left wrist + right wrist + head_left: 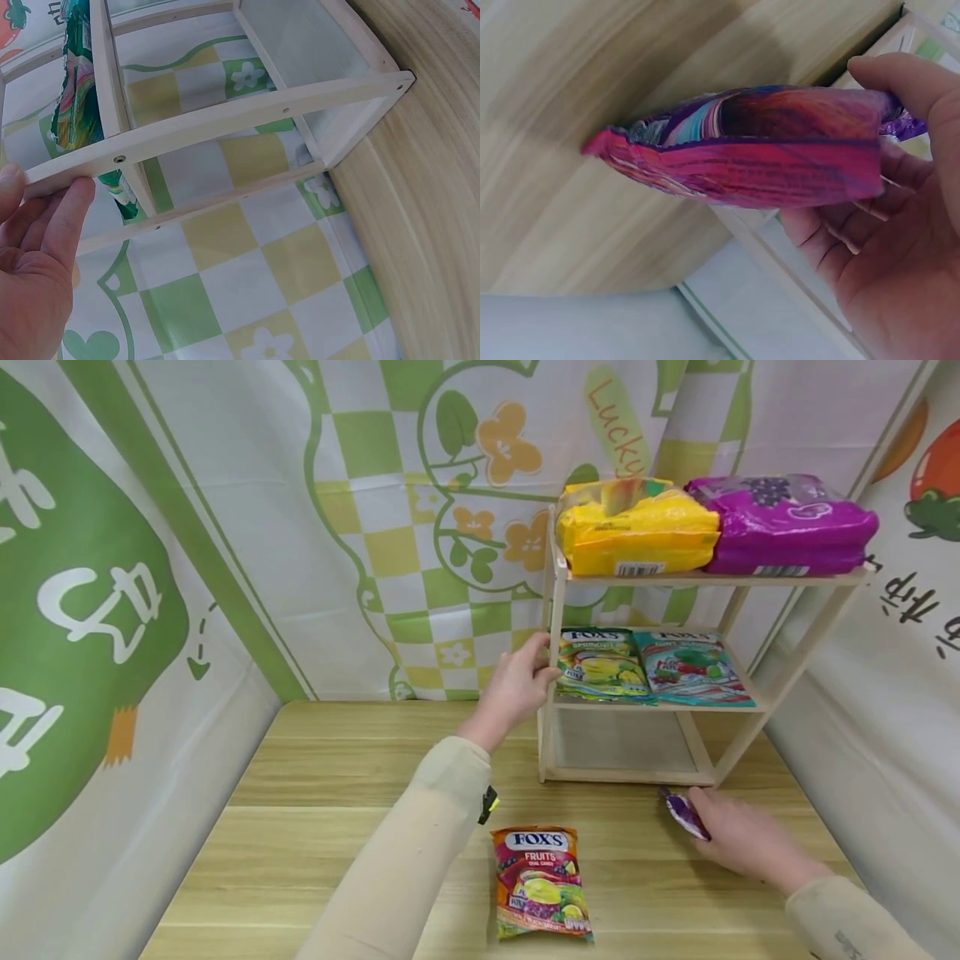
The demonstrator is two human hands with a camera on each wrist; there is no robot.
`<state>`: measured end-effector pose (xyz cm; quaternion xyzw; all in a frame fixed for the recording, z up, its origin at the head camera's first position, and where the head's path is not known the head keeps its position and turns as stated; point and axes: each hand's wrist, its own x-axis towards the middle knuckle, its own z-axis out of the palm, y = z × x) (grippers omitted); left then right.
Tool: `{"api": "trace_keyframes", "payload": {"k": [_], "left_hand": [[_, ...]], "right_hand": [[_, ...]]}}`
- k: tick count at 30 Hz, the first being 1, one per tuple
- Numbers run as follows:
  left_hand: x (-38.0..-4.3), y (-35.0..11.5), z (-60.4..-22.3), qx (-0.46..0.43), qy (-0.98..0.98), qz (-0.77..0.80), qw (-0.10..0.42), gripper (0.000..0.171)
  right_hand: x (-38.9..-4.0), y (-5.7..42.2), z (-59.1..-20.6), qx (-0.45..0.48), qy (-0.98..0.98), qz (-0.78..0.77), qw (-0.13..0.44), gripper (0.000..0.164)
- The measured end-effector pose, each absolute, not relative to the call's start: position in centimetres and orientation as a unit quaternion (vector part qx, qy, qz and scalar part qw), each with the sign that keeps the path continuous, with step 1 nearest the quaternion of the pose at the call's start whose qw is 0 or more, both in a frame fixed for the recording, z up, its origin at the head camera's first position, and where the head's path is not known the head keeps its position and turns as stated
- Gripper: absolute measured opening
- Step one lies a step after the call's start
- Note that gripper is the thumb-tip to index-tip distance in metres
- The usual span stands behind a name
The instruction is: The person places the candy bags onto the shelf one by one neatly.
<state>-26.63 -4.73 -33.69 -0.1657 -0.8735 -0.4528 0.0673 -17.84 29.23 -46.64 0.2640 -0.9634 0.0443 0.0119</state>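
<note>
My left hand (519, 683) grips the left front post of a small wooden shelf rack (551, 739). In the left wrist view the thumb and fingers of the left hand (41, 262) lie on either side of that post. Low before the rack's right front corner, my right hand (738, 837) holds a purple candy bag (685, 815) by one end. Seen from the right wrist, this candy bag (780, 169) is pink and purple, pinched between thumb and fingers, its other end pointing away from the palm. A Fox's Fruits candy bag (542, 885) lies face up on the table between the forearms.
On the top shelf sit a yellow package (637, 531) and a purple package (783, 527). The middle shelf holds a green-yellow Fox's bag (603, 667) and a teal Fox's bag (693, 668) side by side. Printed curtains (390, 510) surround the wooden table (330, 827).
</note>
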Motion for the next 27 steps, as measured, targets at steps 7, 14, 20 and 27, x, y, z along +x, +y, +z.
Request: {"api": "trace_keyframes", "payload": {"k": [7, 14, 20, 27], "left_hand": [[-26.6, -4.7, -33.8, -0.170, -0.871, -0.455, 0.072, 0.039], [-26.6, -4.7, -33.8, -0.170, -0.871, -0.455, 0.070, 0.040], [-26.6, -4.6, -33.7, -0.169, -0.874, -0.451, 0.068, 0.039], [-26.5, -4.7, -33.6, -0.161, -0.874, -0.453, 0.067, 0.040]], "right_hand": [[-17.3, 29.1, -47.7, 0.256, -0.965, 0.041, 0.031, 0.065], [-16.9, 28.7, -48.5, 0.248, -0.968, 0.001, 0.031, 0.074], [-16.5, 28.3, -49.2, 0.232, -0.972, 0.021, -0.018, 0.077], [-16.4, 27.9, -50.1, 0.250, -0.968, -0.002, -0.014, 0.079]]}}
